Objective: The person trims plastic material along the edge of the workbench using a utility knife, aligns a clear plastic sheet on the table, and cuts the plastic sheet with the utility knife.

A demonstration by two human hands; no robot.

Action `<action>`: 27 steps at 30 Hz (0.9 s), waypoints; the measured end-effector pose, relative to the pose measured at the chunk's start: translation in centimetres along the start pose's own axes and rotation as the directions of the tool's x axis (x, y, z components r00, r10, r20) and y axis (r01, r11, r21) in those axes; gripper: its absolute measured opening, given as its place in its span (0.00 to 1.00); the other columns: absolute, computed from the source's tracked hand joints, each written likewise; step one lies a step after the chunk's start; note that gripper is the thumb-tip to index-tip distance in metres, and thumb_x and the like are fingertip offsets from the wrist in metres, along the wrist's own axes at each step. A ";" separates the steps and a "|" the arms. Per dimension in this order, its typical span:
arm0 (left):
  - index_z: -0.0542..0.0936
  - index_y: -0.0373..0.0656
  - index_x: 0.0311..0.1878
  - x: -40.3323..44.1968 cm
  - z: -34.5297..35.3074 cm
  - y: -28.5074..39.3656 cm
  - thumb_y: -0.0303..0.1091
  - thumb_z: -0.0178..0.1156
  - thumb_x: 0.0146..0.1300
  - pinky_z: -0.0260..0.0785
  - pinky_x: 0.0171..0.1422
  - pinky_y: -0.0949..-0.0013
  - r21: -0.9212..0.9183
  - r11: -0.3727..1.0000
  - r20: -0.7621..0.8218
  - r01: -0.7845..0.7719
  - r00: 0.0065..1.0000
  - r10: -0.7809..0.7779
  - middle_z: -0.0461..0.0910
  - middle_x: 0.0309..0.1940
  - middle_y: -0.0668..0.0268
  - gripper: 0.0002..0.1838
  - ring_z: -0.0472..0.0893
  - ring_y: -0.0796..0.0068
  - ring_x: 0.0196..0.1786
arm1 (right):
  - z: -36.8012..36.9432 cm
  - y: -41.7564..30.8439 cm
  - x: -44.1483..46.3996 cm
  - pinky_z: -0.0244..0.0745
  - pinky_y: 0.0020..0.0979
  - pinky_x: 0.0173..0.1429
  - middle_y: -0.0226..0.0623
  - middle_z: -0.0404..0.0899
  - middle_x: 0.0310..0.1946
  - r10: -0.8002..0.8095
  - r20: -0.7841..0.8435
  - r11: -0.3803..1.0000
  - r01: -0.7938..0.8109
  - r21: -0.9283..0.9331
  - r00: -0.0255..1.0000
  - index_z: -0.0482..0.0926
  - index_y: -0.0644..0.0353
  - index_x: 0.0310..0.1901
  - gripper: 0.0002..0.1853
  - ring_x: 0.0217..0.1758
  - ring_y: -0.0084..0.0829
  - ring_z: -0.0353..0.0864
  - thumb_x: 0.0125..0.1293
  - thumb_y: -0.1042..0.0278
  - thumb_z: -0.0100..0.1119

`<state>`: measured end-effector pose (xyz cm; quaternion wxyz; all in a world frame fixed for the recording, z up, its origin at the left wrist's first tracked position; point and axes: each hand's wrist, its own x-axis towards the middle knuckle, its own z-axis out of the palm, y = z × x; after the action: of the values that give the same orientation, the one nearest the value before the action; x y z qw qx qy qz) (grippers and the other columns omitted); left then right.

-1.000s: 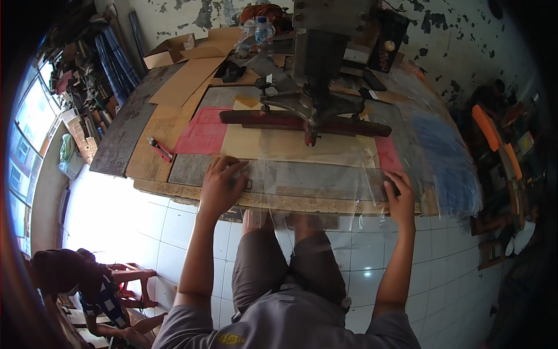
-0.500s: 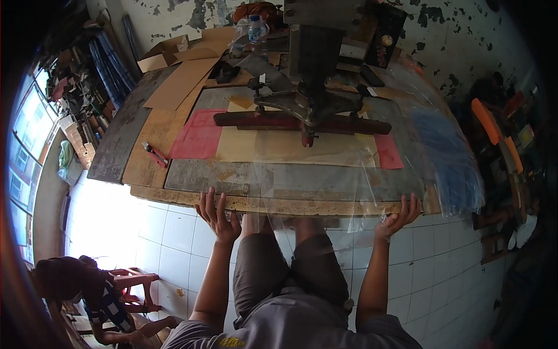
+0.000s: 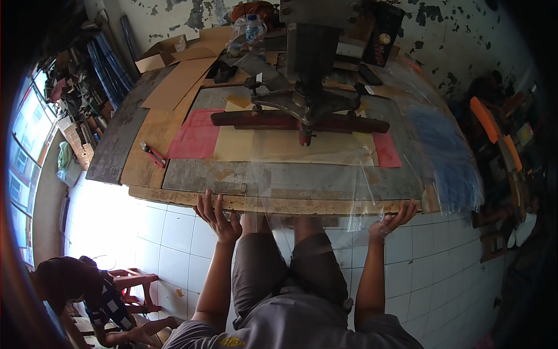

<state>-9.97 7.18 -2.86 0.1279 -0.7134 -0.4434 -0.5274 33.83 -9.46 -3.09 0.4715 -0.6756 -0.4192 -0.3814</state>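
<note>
My left hand [image 3: 218, 222] is at the front edge of the worktable [image 3: 168, 196], fingers stretched up over the wooden rim. At the same edge farther right, my right hand [image 3: 393, 222] has its fingers extended, close to a crumpled corner of clear plastic sheet [image 3: 314, 185]. That sheet lies over the table front and hangs past the edge between my hands. Beyond it a heavy press with a dark red bar [image 3: 343, 123] stands over a tan sheet [image 3: 256, 149] and pink pieces [image 3: 195, 135]. Whether my right palm touches the plastic is unclear.
A red-handled cutter [image 3: 154, 156] lies on the left of the table, below flat cardboard [image 3: 179, 87]. Stacked bluish plastic [image 3: 447, 154] covers the right side. A water bottle [image 3: 251, 29] stands at the back. Another person [image 3: 96, 296] sits at lower left.
My right hand has shifted very slightly left and down along the edge. The view has moved a little; the press and sheets look the same.
</note>
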 end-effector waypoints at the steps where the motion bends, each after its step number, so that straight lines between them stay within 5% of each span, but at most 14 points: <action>1: 0.70 0.46 0.77 -0.1 0.0 -0.1 0.49 0.46 0.80 0.32 0.88 0.32 0.000 1.000 0.003 0.000 1.000 0.000 0.63 0.81 0.49 0.29 0.54 0.36 0.86 | 0.0 0.0 0.0 0.39 0.70 0.85 0.57 0.58 0.82 0.000 0.002 1.000 0.000 0.000 1.000 0.69 0.66 0.74 0.36 0.88 0.63 0.45 0.86 0.41 0.28; 13: 0.68 0.42 0.76 0.1 -0.3 0.1 0.46 0.47 0.80 0.43 0.84 0.26 0.041 0.998 0.021 -0.039 0.999 0.039 0.62 0.80 0.45 0.28 0.55 0.33 0.84 | -0.2 -0.1 0.0 0.39 0.71 0.85 0.58 0.59 0.81 0.010 0.018 1.000 -0.010 -0.005 1.000 0.68 0.66 0.71 0.34 0.87 0.65 0.45 0.86 0.43 0.28; 22: 0.69 0.42 0.75 0.1 -0.3 0.1 0.44 0.48 0.79 0.44 0.84 0.25 0.045 0.998 0.024 -0.038 0.999 0.037 0.62 0.80 0.45 0.27 0.56 0.32 0.83 | -0.2 -0.2 0.1 0.40 0.71 0.84 0.59 0.59 0.80 -0.003 0.018 1.000 0.004 -0.005 1.000 0.67 0.65 0.72 0.33 0.87 0.65 0.46 0.86 0.43 0.27; 27: 0.72 0.49 0.74 -0.2 0.3 -0.1 0.49 0.48 0.78 0.36 0.87 0.31 0.000 1.000 -0.024 -0.007 1.000 0.007 0.65 0.80 0.50 0.27 0.56 0.37 0.85 | -0.1 -0.1 0.0 0.40 0.71 0.84 0.58 0.59 0.81 -0.003 0.014 1.000 0.003 -0.016 1.000 0.67 0.64 0.72 0.34 0.87 0.65 0.46 0.86 0.42 0.27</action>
<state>-9.87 7.32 -3.13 0.1349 -0.7084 -0.4395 -0.5355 33.75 -9.54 -3.05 0.4627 -0.6813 -0.4204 -0.3809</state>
